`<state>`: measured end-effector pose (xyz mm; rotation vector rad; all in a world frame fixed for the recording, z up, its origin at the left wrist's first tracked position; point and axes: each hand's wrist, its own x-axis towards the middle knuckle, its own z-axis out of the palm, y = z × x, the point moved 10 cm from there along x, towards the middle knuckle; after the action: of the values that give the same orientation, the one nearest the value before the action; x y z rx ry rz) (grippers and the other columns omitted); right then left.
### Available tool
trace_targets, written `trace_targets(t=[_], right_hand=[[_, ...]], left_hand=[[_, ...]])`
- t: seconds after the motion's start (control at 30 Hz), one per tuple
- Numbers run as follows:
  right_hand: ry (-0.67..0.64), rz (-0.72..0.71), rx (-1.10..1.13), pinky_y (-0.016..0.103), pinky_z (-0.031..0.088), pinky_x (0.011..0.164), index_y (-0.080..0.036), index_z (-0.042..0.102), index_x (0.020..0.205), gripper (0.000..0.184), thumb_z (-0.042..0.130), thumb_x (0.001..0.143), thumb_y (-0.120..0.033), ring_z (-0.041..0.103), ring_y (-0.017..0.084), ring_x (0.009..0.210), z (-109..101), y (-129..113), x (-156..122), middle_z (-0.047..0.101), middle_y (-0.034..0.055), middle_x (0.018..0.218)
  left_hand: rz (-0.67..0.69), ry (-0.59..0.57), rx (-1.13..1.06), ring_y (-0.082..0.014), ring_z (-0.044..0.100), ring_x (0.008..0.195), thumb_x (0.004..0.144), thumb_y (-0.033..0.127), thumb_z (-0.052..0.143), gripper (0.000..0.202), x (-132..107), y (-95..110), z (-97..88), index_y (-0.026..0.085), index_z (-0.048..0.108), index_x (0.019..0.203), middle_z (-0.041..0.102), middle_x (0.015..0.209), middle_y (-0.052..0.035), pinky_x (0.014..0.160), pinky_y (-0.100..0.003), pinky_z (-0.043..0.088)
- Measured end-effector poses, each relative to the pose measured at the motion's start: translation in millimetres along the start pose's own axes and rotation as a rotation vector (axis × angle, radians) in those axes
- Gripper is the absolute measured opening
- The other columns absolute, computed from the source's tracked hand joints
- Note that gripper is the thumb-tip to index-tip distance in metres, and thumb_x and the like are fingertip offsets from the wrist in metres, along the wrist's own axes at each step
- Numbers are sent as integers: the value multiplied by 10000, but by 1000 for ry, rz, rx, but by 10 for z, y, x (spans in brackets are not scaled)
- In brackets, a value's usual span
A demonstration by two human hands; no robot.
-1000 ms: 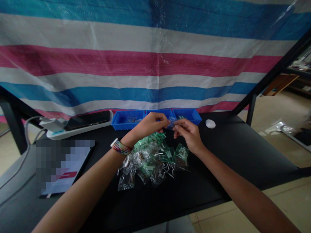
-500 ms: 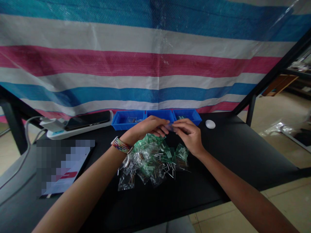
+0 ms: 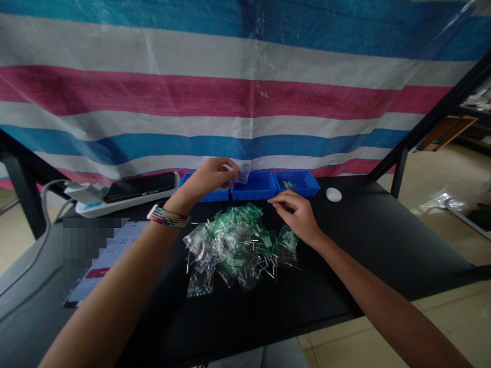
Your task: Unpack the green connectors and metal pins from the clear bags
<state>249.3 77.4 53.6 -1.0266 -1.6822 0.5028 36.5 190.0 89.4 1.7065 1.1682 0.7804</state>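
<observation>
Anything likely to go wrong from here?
1. The clear bag is thin and held only by the fingertips of the left hand, so it might slip or cling to the fingers.
2. Metal pins jut from the near right edge of the heap, and some look loose; a brush could scatter them.
3. Green and clear bags overlap in the heap, close to the right hand; pulling one could drag others.

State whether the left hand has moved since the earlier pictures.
Yes: the left hand has moved leftward and up in view; its fingertips went from near the right end of the middle blue bin to near its left end.
</observation>
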Motion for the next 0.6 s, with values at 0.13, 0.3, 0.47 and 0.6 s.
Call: trace_targets(t=[0.13,0.3,0.47,0.6], right_hand=[[-217,-128,-198,514,591,1058,-251,797,1218,305,652,975,-137,720,267,1170,290,-65,-90,785,85,1229],[-392,-159,-341,584,482,1220,-263,675,1455,513,651,966,-110,551,293,1462,544,8,-223,702,73,1469],[-371,-223,-444,536,556,1102,-252,752,1335,382,722,966,-159,642,286,1247,501,-37,-192,786,81,1223],[-385,-307,-505,496,558,1027,-234,805,1188,221,693,1006,-178,655,277,1158,489,-132,-175,790,81,1124]], left_hand=[[16,171,165,-165,695,590,787,239,732,178,47,-101,-469,174,689,947,784,790,-70,551,-247,512],[-30,231,367,-222,741,636,788,370,723,233,63,-293,-718,199,685,942,803,816,-87,539,-269,508],[-4,227,399,-236,752,674,799,391,674,240,72,-271,-696,203,694,946,807,827,-91,559,-281,522],[-12,163,354,-222,735,641,796,380,677,227,82,-264,-565,190,701,917,806,834,-104,569,-285,526]])
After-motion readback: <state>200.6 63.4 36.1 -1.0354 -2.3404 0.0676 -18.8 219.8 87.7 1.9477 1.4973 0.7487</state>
